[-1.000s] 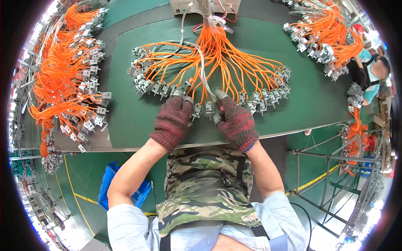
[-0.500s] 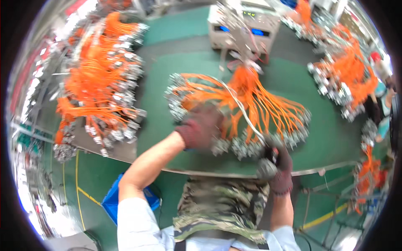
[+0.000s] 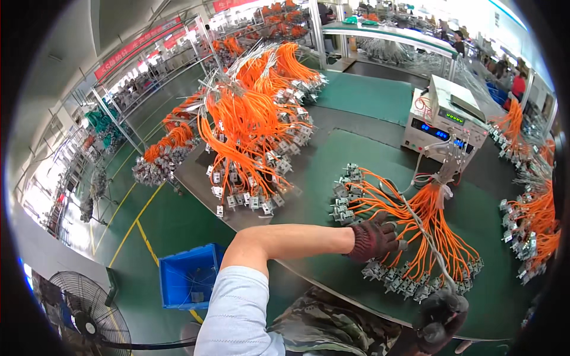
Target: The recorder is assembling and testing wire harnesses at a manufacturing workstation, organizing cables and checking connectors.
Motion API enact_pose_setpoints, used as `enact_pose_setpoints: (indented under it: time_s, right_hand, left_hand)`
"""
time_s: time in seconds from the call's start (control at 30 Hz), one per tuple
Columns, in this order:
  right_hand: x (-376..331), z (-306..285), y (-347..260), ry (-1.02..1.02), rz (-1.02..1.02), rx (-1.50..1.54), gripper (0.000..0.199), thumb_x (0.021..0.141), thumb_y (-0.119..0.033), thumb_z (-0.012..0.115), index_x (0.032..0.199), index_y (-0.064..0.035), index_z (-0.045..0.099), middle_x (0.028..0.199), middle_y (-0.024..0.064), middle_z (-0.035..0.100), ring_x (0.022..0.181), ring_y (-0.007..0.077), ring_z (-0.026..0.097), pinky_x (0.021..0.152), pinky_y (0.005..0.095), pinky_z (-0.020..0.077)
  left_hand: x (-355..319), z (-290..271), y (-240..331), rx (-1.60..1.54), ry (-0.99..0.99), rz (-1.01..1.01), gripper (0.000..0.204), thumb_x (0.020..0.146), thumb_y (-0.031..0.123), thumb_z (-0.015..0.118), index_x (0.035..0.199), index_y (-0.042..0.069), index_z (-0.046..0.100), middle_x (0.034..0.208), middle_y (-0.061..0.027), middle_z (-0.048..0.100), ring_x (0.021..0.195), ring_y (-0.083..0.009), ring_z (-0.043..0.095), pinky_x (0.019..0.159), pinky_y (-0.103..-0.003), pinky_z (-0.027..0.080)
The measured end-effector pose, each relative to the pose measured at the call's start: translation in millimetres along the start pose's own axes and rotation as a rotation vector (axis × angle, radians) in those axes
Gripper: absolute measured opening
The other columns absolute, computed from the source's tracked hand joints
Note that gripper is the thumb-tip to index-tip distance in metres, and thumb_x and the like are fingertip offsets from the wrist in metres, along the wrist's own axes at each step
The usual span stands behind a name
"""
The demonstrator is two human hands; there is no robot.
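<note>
My left hand (image 3: 374,239), in a dark red and black glove, lies over a fan of orange cables (image 3: 436,222) with its fingers apart. Metal-shelled connectors (image 3: 409,286) tip these cables, spread across the green table mat. My right hand (image 3: 440,317), gloved in black, is closed at the near edge of the fan around the end of a grey cable (image 3: 420,228). That cable runs over the orange ones towards the tester; whatever is on its end is hidden in the glove. A white tie (image 3: 445,193) gathers the bundle at its far end.
A tester with lit displays (image 3: 439,132) stands at the back of the table. A large heap of orange cables (image 3: 243,127) lies to the left, and more bundles (image 3: 537,219) lie at the right edge. On the floor are a blue bin (image 3: 178,279) and a fan (image 3: 89,323).
The view has swung left, shifting the table towards the right of the picture. My left hand now rests over the cables with fingers apart; my right hand still grips the grey cable's end.
</note>
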State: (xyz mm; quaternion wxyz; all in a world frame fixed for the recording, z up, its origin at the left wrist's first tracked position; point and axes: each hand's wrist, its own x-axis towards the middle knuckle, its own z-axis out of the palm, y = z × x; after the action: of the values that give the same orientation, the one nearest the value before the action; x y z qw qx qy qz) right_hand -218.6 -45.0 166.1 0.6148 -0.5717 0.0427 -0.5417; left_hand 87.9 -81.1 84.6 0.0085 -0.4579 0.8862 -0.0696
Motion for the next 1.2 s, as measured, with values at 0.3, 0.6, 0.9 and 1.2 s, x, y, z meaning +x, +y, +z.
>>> enact_pose_setpoints:
  time_s: [0.3, 0.6, 0.9, 1.2]
  right_hand:
    - [55.6, -28.9, 35.7, 0.482, 0.136, -0.081, 0.047, 0.098, -0.03, 0.077, 0.133, -0.0054, 0.057, 0.117, 0.0084, 0.066, 0.085, 0.0115, 0.061, 0.069, 0.0214, 0.0498]
    - [61.5, -1.6, -38.9, -0.187, -0.266, 0.043, 0.044, 0.098, -0.031, 0.079, 0.128, -0.0067, 0.058, 0.118, 0.0094, 0.068, 0.079, 0.0096, 0.059, 0.065, 0.0204, 0.0466]
    - [39.1, -77.8, -16.2, 0.418, -0.001, -0.198, 0.045, 0.103, -0.037, 0.073, 0.133, -0.0052, 0.062, 0.129, 0.007, 0.067, 0.083, 0.0064, 0.054, 0.07, 0.0203, 0.0449]
    - [31.6, -152.5, -36.9, 0.464, -0.055, -0.351, 0.048, 0.113, -0.027, 0.056, 0.155, -0.0034, 0.055, 0.151, 0.0093, 0.062, 0.121, 0.0111, 0.064, 0.092, 0.0213, 0.0531]
  left_hand:
    - [7.5, -1.8, -4.9, -0.168, -0.015, -0.066, 0.076, 0.087, 0.019, 0.069, 0.158, 0.009, 0.045, 0.131, -0.0134, 0.064, 0.134, -0.0319, 0.056, 0.119, -0.057, 0.032]
    - [2.5, 4.0, -13.9, -0.117, 0.084, -0.019, 0.075, 0.084, 0.016, 0.07, 0.154, 0.002, 0.045, 0.109, -0.0107, 0.069, 0.117, -0.0313, 0.067, 0.116, -0.049, 0.04]
    - [8.5, -41.3, -22.1, -0.463, -0.283, -0.18, 0.075, 0.086, 0.015, 0.066, 0.156, 0.004, 0.04, 0.101, -0.0195, 0.073, 0.112, -0.0398, 0.067, 0.112, -0.053, 0.041]
    - [-1.8, -22.2, 0.2, -0.141, 0.061, -0.158, 0.066, 0.087, 0.012, 0.064, 0.151, 0.008, 0.051, 0.09, -0.0125, 0.069, 0.099, -0.0377, 0.065, 0.096, -0.055, 0.047]
